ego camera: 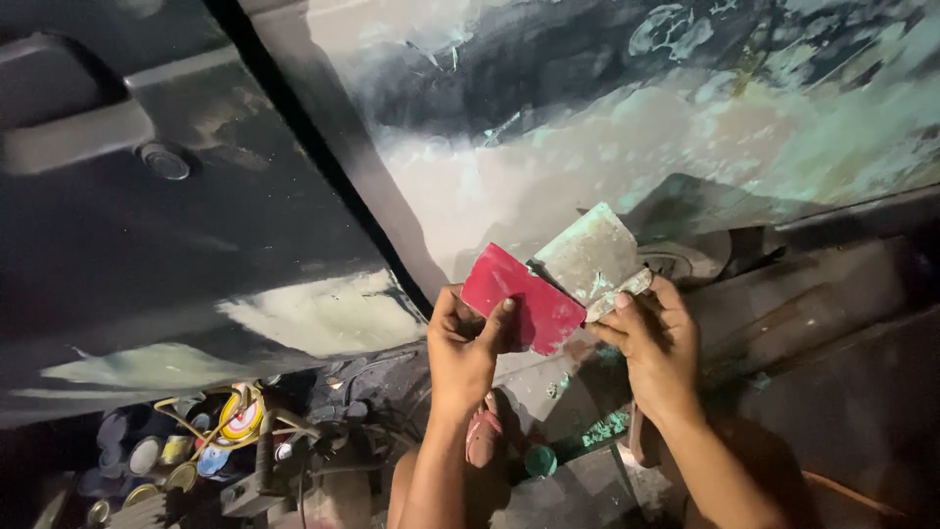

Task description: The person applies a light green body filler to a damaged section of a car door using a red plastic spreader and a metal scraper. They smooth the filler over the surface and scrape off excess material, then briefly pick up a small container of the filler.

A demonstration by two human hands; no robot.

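At frame centre, left hand (468, 343) grips a red spreader card (519, 297); right hand (654, 338) grips a putty-smeared scraper (590, 260) touching it, before the filler-patched car panel (548, 167)

Dim workshop; dark car panel (196, 255) patchy; tins (176, 460) on dirty floor (842, 392).

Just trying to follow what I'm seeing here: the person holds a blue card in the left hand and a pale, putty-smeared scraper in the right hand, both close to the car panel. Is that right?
Not quite: the card in the left hand is red, not blue. The rest holds: the right hand holds a pale, putty-smeared scraper, both close to the car panel. The head view shows it.
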